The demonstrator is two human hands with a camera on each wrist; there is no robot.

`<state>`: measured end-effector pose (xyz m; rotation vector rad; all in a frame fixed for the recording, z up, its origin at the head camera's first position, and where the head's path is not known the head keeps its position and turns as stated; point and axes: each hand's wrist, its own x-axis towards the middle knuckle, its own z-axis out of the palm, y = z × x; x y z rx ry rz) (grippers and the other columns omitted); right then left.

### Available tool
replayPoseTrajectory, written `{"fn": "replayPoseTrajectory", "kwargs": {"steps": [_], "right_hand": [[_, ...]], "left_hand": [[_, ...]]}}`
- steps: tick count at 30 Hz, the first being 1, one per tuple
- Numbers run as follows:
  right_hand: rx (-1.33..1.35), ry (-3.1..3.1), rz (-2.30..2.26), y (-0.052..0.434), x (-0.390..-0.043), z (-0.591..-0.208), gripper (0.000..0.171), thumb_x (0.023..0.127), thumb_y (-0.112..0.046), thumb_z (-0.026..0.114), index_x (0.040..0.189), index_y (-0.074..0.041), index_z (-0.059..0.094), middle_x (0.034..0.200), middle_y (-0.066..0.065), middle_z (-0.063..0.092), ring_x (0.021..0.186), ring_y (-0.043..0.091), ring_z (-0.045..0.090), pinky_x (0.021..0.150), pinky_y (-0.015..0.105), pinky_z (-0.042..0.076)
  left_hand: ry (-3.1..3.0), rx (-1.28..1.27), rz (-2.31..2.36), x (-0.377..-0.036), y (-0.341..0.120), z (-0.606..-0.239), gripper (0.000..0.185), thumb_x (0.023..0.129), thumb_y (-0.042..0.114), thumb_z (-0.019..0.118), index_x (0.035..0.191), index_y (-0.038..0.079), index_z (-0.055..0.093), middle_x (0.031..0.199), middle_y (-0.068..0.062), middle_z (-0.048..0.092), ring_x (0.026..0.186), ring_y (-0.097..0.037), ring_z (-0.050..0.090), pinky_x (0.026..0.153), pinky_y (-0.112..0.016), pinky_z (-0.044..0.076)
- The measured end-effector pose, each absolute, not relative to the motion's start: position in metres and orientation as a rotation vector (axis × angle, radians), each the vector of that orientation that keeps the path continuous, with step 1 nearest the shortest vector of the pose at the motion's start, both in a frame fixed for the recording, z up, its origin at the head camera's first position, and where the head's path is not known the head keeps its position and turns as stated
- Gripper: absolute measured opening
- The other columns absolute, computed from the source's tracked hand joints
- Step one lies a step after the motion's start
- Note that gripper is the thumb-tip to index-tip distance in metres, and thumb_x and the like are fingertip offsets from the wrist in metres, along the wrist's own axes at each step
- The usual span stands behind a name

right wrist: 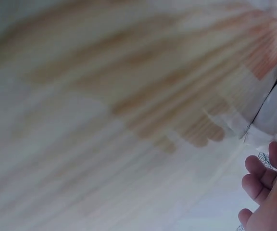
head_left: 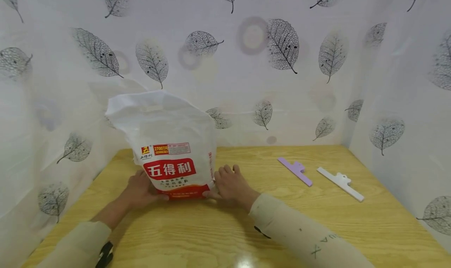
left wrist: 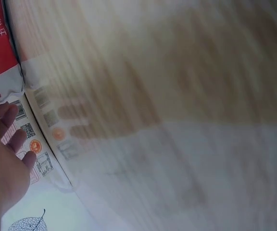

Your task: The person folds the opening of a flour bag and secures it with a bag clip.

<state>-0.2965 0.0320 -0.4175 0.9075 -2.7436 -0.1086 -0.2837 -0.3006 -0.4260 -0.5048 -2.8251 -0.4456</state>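
A white and red flour bag (head_left: 176, 142) stands on the table, leaning left, its upper part limp and folded over to the left. My left hand (head_left: 142, 189) grips its lower left corner, thumb at the front bottom edge and fingers along the side. In the left wrist view, those fingers (left wrist: 16, 137) lie beside the printed side panel. At the lower right corner my right hand (head_left: 230, 183) holds the bag, thumb at the front and the other fingers bent at the side. The right wrist view shows these fingers (right wrist: 258, 178) next to the white corner.
A purple clip (head_left: 295, 171) and a white clip (head_left: 340, 183) lie on the right of the wooden table (head_left: 169, 236). Leaf-patterned sheeting (head_left: 239, 80) encloses the back and both sides.
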Motion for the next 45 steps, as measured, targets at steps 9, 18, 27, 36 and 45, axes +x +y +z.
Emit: {"fn": "replayPoseTrajectory", "kwargs": {"steps": [9, 18, 27, 36, 45], "right_hand": [[0.904, -2.784, -0.066, 0.040, -0.298, -0.418, 0.067, 0.091, -0.078, 0.038, 0.100, -0.014, 0.055, 0.093, 0.002, 0.056, 0.095, 0.022, 0.053, 0.086, 0.040, 0.045], [0.933, -2.812, -0.013, 0.047, -0.299, -0.418, 0.068, 0.093, -0.076, 0.038, 0.110, -0.013, 0.056, 0.094, 0.002, 0.055, 0.091, 0.019, 0.052, 0.082, 0.036, 0.047], [0.988, -2.785, 0.037, 0.056, -0.297, -0.416, 0.062, 0.093, -0.071, 0.045, 0.108, -0.012, 0.058, 0.095, 0.001, 0.055, 0.091, 0.018, 0.048, 0.082, 0.035, 0.044], [1.070, -2.737, 0.126, 0.056, -0.300, -0.414, 0.060, 0.094, -0.065, 0.053, 0.112, -0.009, 0.063, 0.081, -0.002, 0.052, 0.077, 0.014, 0.044, 0.074, 0.027, 0.040], [1.055, -2.702, 0.077, 0.058, -0.303, -0.418, 0.063, 0.094, -0.066, 0.052, 0.116, -0.009, 0.063, 0.081, 0.000, 0.052, 0.075, 0.014, 0.043, 0.070, 0.025, 0.037]], "left_hand": [[-2.831, -0.506, -0.400, -0.282, -0.291, -0.426, 0.096, 0.068, 0.074, 0.075, 0.142, 0.019, 0.046, 0.142, -0.015, 0.051, 0.129, -0.039, 0.042, 0.099, -0.063, 0.028], [-2.829, -0.526, -0.408, -0.282, -0.284, -0.424, 0.096, 0.069, 0.078, 0.071, 0.142, 0.020, 0.047, 0.143, -0.013, 0.052, 0.130, -0.037, 0.041, 0.099, -0.063, 0.029], [-2.822, -0.538, -0.418, -0.284, -0.277, -0.424, 0.099, 0.068, 0.078, 0.072, 0.143, 0.021, 0.043, 0.143, -0.011, 0.051, 0.130, -0.036, 0.042, 0.098, -0.061, 0.031], [-2.842, -0.516, -0.401, -0.285, -0.278, -0.423, 0.103, 0.066, 0.080, 0.072, 0.144, 0.021, 0.040, 0.144, -0.012, 0.049, 0.132, -0.036, 0.040, 0.098, -0.061, 0.031], [-2.839, -0.533, -0.428, -0.287, -0.276, -0.424, 0.102, 0.065, 0.081, 0.071, 0.144, 0.023, 0.042, 0.144, -0.010, 0.050, 0.131, -0.035, 0.040, 0.097, -0.059, 0.030]]}}
